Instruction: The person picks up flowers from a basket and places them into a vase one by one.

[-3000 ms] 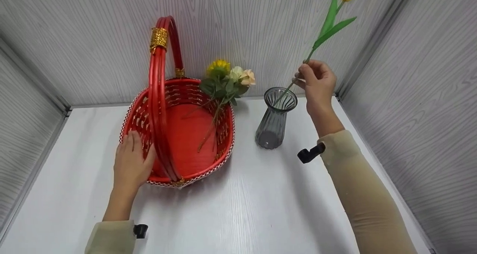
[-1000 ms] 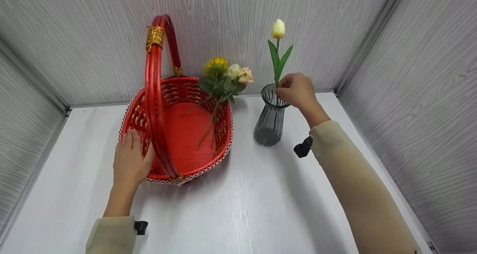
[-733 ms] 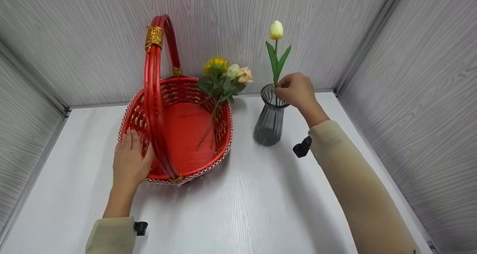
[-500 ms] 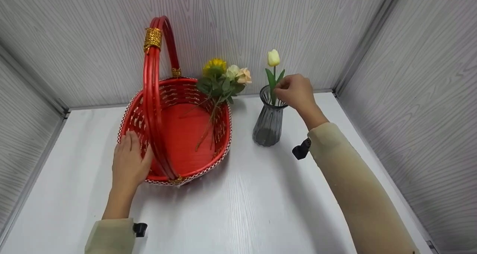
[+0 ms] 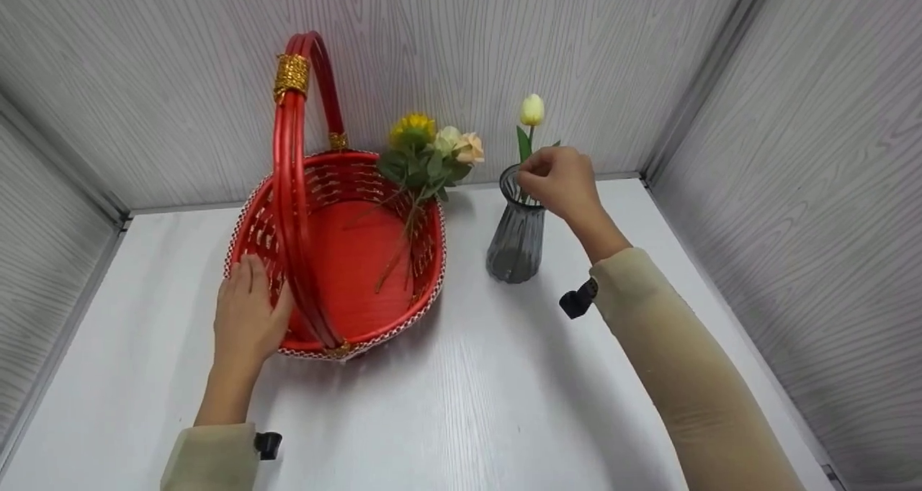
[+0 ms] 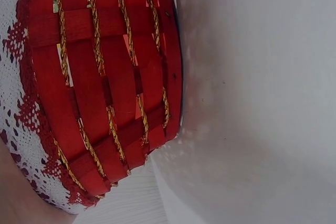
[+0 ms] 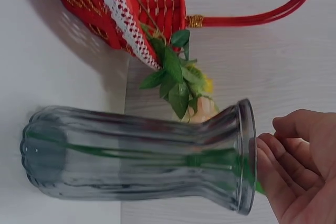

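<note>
A cream tulip [image 5: 532,109] stands in the grey ribbed glass vase [image 5: 515,242], its green stem [image 7: 220,158] showing through the glass. My right hand [image 5: 555,181] is at the vase's mouth, fingers [image 7: 294,129] curled about the stem just above the rim. A red woven basket [image 5: 432,260] with a tall red handle [image 5: 292,152] stands left of the vase. My left hand [image 5: 248,311] lies flat against the basket's near left wall [image 6: 105,103], fingers straight. A bunch of flowers [image 5: 432,152], yellow, white and peach, leans on the basket's far right rim, with its stems inside.
The white table [image 5: 468,404] is boxed in by grey panels at the back and on both sides [image 5: 792,152]. The vase stands close to the back right corner. White lace trim [image 7: 126,19] edges the basket's rim.
The tulip has gone from high above the vase, tilted right, down into it and now stands upright. My right hand came down to the rim with it. The left hand stayed on the basket.
</note>
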`<state>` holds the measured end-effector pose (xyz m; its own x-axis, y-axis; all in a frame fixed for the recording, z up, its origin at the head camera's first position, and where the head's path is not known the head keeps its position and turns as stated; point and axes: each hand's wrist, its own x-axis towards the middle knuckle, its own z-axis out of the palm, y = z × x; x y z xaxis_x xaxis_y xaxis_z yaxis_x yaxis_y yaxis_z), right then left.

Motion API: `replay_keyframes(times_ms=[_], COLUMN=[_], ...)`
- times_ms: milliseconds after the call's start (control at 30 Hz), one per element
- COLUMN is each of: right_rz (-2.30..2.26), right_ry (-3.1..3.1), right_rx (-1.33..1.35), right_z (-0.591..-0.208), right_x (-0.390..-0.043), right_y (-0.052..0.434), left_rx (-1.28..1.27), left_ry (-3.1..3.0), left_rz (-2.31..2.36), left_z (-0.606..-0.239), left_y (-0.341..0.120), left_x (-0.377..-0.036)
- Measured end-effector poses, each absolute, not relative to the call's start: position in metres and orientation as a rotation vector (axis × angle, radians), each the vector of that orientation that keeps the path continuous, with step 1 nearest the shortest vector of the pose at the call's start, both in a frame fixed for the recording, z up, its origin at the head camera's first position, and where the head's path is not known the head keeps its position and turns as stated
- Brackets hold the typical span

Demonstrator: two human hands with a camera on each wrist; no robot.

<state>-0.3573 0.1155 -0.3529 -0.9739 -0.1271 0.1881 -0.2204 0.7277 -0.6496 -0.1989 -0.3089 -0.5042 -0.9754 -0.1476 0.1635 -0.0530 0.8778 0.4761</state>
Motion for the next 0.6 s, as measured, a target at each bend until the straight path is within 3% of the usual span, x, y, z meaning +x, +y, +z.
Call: replay_keyframes(times_ms=[600], right_rz=[1.585], right_ry=[-2.618], right_rx=[0.521], right_z=[-0.389], right_x=[-0.328], right_y=[0.034], left_rx=[0.178], left_ry=[-2.847], left_rz=[-0.712], left_z=[-0.504], left_y=[-0.308], left_x=[-0.198])
